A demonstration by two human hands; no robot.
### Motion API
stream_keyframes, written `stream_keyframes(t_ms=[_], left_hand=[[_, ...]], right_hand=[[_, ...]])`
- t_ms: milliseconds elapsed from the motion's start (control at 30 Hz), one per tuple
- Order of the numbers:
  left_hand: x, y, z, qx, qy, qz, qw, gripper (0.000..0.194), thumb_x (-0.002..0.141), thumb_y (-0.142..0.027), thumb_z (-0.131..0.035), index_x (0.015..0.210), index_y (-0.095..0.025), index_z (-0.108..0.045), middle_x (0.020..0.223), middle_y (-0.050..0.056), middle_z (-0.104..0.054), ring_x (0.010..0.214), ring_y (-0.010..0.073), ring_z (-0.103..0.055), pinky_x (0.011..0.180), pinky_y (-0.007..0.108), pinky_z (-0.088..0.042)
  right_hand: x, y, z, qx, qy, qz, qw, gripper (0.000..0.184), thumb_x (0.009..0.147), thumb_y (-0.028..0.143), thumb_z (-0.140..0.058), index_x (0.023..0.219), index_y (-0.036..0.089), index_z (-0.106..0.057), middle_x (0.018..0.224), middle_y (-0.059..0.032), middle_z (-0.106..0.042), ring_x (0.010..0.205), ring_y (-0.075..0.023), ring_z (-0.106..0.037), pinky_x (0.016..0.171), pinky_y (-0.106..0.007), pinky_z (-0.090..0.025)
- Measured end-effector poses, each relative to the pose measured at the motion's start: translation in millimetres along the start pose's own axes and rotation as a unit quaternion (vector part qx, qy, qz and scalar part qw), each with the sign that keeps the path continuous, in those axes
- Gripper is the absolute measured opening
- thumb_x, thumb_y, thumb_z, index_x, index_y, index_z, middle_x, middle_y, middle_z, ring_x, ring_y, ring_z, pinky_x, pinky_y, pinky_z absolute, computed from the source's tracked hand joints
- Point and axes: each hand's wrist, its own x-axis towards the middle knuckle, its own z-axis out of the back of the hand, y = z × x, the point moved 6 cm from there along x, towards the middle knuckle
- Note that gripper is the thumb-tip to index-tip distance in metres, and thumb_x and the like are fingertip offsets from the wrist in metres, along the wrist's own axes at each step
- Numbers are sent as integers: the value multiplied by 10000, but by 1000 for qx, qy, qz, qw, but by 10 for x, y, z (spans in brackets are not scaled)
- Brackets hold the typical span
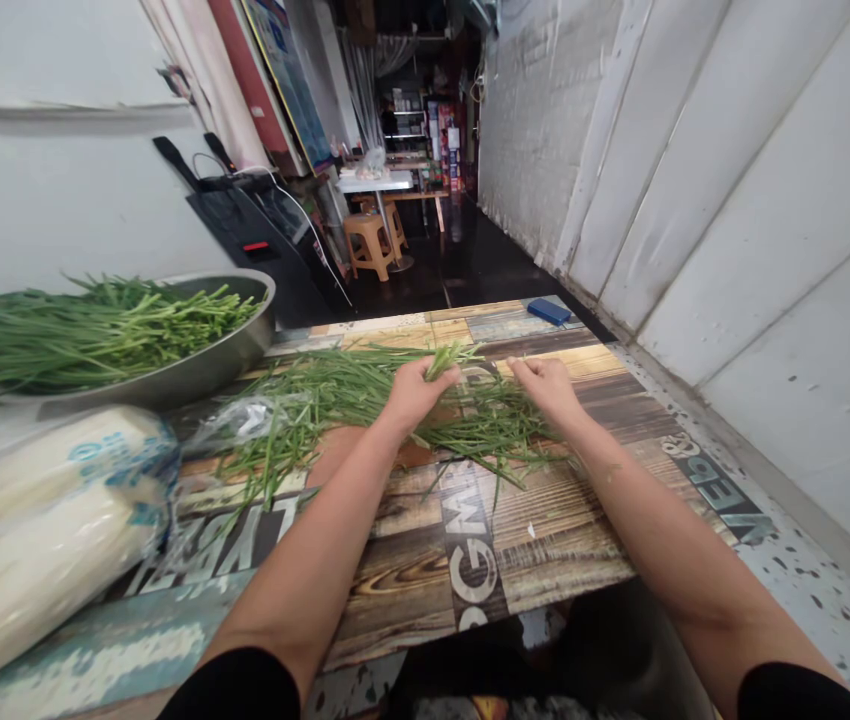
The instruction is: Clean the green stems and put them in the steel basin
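My left hand [419, 392] is closed around a small bunch of garlic chives [449, 358], their pale cut ends sticking up past the thumb. To its right, my right hand [545, 385] is pinched shut just above the table; whatever is between its fingertips, if anything, is too small to make out. Loose green chives [335, 385] lie in a pile under and left of my left hand. A second heap of thin stalks and scraps [489, 430] spreads below and between the two hands.
A large metal bowl [264, 325] full of chives stands at the left. In front of it lie plastic-wrapped white packages [57, 530] and a crumpled clear bag [249, 418]. A blue box-like object [549, 312] rests near the far edge of the wood-patterned table [560, 540]. A white wall [755, 200] runs along the right.
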Motion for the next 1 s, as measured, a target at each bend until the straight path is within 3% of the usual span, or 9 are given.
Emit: stream_keyframes(t_ms=[100, 233, 367, 467, 700, 767, 833, 933, 1000], left_hand=[[3, -20, 11, -23, -7, -12, 1000, 299, 705, -424, -682, 789, -137, -685, 775, 36, -686, 724, 161, -603, 728, 270, -453], [-18, -156, -56, 66, 34, -85, 994, 219, 750, -360, -651, 790, -146, -677, 780, 20, -674, 752, 156, -599, 739, 264, -452], [-48, -299, 17, 125, -16, -144, 981, 140, 850, -251, -523, 790, -163, -615, 774, 16, -656, 731, 138, -594, 728, 244, -439], [-68, -340, 86, 127, -60, -167, 976, 76, 861, -206, -503, 862, -170, -570, 780, 21, -654, 729, 142, -600, 739, 251, -441], [-87, -286, 125, 163, -119, -155, 967, 180, 814, -233, -571, 983, -171, -577, 776, 2, -635, 704, 138, -571, 711, 235, -432], [-78, -266, 68, 163, -81, -157, 971, 189, 789, -243, -601, 963, -172, -615, 804, 1, -653, 718, 134, -574, 699, 222, -432], [-66, -237, 4, 160, -35, -157, 974, 169, 777, -240, -607, 923, -167, -652, 798, 3, -666, 714, 132, -579, 687, 216, -433], [-52, -206, -39, 161, -3, -153, 975, 170, 795, -238, -570, 884, -158, -690, 794, 13, -688, 724, 135, -597, 699, 220, -440], [-41, -197, -40, 154, 3, -146, 977, 185, 806, -246, -545, 846, -156, -701, 795, 14, -700, 740, 141, -613, 715, 228, -453]], right_hand=[[-104, 204, -192, -11, 77, 121, 990, 318, 815, 445, -560, 683, 161, -619, 728, -34, -605, 741, -165, -562, 676, -269, -420], [-293, 386, -493, 27, 186, 198, 962, 303, 847, 364, -574, 1055, 156, -643, 1044, -88, -652, 913, -175, -594, 789, -295, -459], [-346, 422, -569, -58, 212, 249, 943, 148, 849, 264, -598, 827, 156, -697, 919, -74, -672, 887, -178, -586, 852, -321, -428], [-377, 415, -578, -151, 253, 266, 918, 150, 806, 268, -662, 717, 151, -688, 754, -51, -640, 781, -170, -568, 759, -289, -419], [-510, 456, -600, -269, 331, 281, 860, 45, 733, 203, -692, 735, 159, -684, 766, -64, -634, 790, -191, -569, 692, -266, -396], [-486, 456, -574, -257, 326, 278, 866, 57, 746, 138, -629, 702, 155, -660, 773, -71, -641, 791, -188, -573, 703, -268, -401], [-384, 432, -482, -213, 275, 241, 906, 88, 759, 112, -565, 712, 150, -629, 767, -68, -645, 746, -171, -571, 689, -268, -404], [-210, 276, -328, -50, 214, 95, 971, 78, 802, 190, -513, 753, 161, -567, 657, -25, -623, 589, -130, -546, 594, -249, -407], [-154, 146, -303, 74, 218, -5, 973, 127, 809, 285, -525, 750, 174, -536, 568, 14, -582, 490, -109, -505, 527, -231, -395]])
